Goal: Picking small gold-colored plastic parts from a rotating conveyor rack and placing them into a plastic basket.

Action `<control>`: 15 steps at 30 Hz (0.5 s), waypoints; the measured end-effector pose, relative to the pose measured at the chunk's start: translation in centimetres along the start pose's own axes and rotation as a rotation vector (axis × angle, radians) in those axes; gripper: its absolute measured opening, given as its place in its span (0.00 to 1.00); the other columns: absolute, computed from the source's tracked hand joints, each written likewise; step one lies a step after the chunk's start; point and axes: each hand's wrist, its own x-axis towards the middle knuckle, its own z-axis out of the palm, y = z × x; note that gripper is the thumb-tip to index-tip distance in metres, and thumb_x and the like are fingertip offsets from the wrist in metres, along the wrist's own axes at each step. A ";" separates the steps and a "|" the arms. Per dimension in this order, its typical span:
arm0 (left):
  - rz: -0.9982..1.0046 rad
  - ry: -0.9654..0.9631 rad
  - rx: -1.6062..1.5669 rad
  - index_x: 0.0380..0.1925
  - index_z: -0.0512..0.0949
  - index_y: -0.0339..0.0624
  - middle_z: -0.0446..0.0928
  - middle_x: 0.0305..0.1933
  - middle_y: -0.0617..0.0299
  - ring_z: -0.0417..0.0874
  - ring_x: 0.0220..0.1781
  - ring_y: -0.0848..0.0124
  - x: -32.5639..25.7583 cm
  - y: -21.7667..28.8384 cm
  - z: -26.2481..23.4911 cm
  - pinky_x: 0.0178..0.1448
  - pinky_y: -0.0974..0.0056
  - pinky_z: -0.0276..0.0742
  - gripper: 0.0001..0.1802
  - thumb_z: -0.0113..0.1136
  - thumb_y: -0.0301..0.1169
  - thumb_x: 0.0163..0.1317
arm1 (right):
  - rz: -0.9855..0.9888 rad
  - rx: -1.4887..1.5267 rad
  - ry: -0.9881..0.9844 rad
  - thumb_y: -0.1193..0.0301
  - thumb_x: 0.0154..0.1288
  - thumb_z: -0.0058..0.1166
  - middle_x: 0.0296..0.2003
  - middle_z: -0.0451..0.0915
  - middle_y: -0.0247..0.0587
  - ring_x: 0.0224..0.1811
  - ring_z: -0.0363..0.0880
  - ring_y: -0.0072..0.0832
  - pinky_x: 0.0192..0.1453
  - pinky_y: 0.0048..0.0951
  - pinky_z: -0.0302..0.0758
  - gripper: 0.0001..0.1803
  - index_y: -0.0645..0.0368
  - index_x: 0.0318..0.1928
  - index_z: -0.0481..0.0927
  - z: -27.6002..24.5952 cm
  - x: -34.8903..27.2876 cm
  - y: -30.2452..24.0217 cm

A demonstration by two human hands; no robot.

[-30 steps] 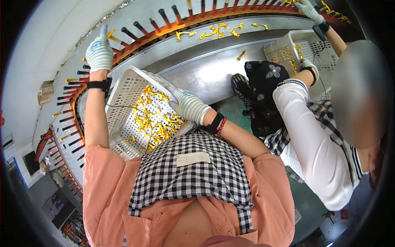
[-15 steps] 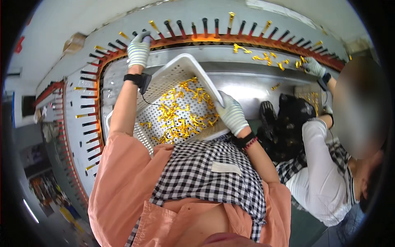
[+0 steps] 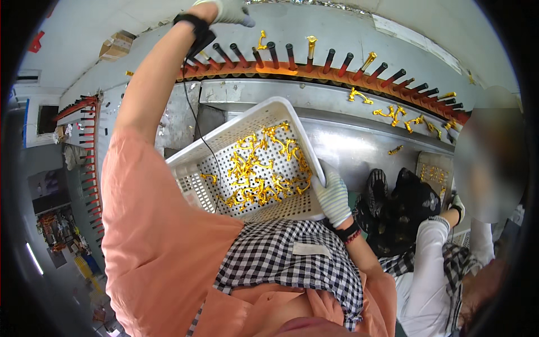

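Note:
My right hand, in a white knit glove, grips the near right rim of a white perforated plastic basket. The basket rests tilted against my checked apron and holds several tangled golden metal pieces. My left hand, gloved with a black wrist strap, is stretched up to the top edge of the picture. It sits just above a curved orange rail of dark pegs. Some pegs carry a golden piece. The picture's edge cuts off the left hand's fingers, so what they hold is hidden.
A steel trough runs under the pegs, with loose golden pieces along its far ledge. A co-worker in a white sleeve stands at my right, one gloved hand near another tray. A cardboard box lies at the upper left.
My left arm has reached further up along the peg rail. The basket has stayed in my right hand and now sits more central, closer to my apron.

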 end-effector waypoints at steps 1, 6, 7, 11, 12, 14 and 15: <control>0.016 -0.022 0.051 0.48 0.86 0.38 0.87 0.39 0.55 0.85 0.41 0.59 1.3 0.1 -0.1 0.50 0.55 0.80 0.34 0.59 0.61 0.65 | -0.015 0.005 -0.004 0.69 0.67 0.61 0.51 0.83 0.61 0.52 0.84 0.54 0.59 0.47 0.79 0.24 0.65 0.61 0.78 0.2 -0.2 0.1; -0.267 -0.319 -0.094 0.49 0.85 0.42 0.86 0.38 0.51 0.84 0.40 0.54 2.4 4.9 10.6 0.48 0.52 0.80 0.25 0.59 0.51 0.67 | -0.037 0.027 -0.015 0.67 0.67 0.63 0.50 0.84 0.59 0.52 0.84 0.52 0.61 0.45 0.77 0.24 0.67 0.60 0.79 6.6 -4.2 8.8; -0.284 -0.286 -0.169 0.39 0.88 0.39 0.85 0.31 0.60 0.82 0.32 0.66 1.6 4.7 10.9 0.39 0.58 0.78 0.32 0.58 0.60 0.66 | -0.033 0.086 -0.042 0.66 0.67 0.63 0.50 0.84 0.58 0.52 0.84 0.51 0.61 0.44 0.77 0.24 0.67 0.59 0.80 6.3 -4.4 8.5; -0.143 -0.003 -0.302 0.34 0.86 0.35 0.85 0.29 0.57 0.84 0.31 0.67 -4.5 2.9 11.4 0.41 0.59 0.81 0.30 0.56 0.55 0.70 | 0.083 0.118 -0.058 0.68 0.70 0.61 0.50 0.86 0.53 0.53 0.86 0.45 0.60 0.36 0.79 0.18 0.65 0.57 0.83 -0.1 -2.2 10.1; -0.058 0.018 -0.164 0.37 0.85 0.33 0.85 0.32 0.55 0.85 0.35 0.64 -6.8 4.1 10.9 0.45 0.59 0.80 0.27 0.54 0.50 0.73 | 0.005 0.092 -0.022 0.69 0.71 0.60 0.50 0.86 0.53 0.53 0.86 0.43 0.59 0.36 0.79 0.18 0.65 0.56 0.83 -2.6 -0.2 9.1; 0.126 0.295 0.104 0.41 0.85 0.34 0.87 0.38 0.50 0.87 0.41 0.61 -16.1 2.9 12.4 0.51 0.59 0.79 0.24 0.53 0.46 0.75 | -0.129 0.084 0.019 0.70 0.72 0.59 0.50 0.87 0.52 0.53 0.86 0.40 0.59 0.35 0.79 0.16 0.64 0.56 0.83 -5.3 3.7 6.8; -0.016 0.092 -0.072 0.48 0.85 0.35 0.88 0.43 0.49 0.88 0.46 0.66 -17.2 5.3 13.0 0.54 0.61 0.79 0.23 0.52 0.44 0.76 | -0.126 0.050 0.085 0.70 0.72 0.59 0.50 0.87 0.51 0.53 0.86 0.39 0.59 0.35 0.79 0.16 0.63 0.55 0.84 -6.0 3.9 6.9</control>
